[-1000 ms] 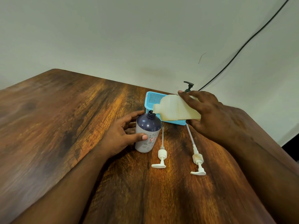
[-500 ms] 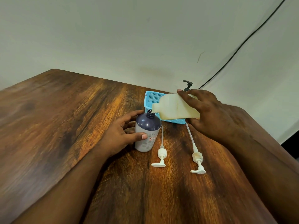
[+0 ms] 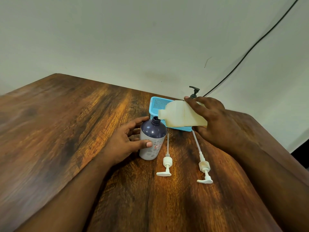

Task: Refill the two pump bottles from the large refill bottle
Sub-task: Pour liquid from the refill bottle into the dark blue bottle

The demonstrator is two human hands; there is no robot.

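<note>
A dark purple pump bottle with a pale patterned lower half stands upright and uncapped on the wooden table. My left hand wraps around its side. My right hand holds the cream refill bottle tipped on its side, its mouth right above the purple bottle's open neck. Two white pump heads with long tubes lie on the table: one just right of the bottle, the other further right. A dark pump top sticks up behind my right hand; its bottle is hidden.
A light blue perforated tray sits behind the refill bottle, near the table's far edge. A black cable runs diagonally up the white wall. The table's right edge lies close to my right forearm.
The refill bottle's mouth has stayed over the purple bottle's neck with only a slight shift. Both hands keep their grips. The view has drifted slightly.
</note>
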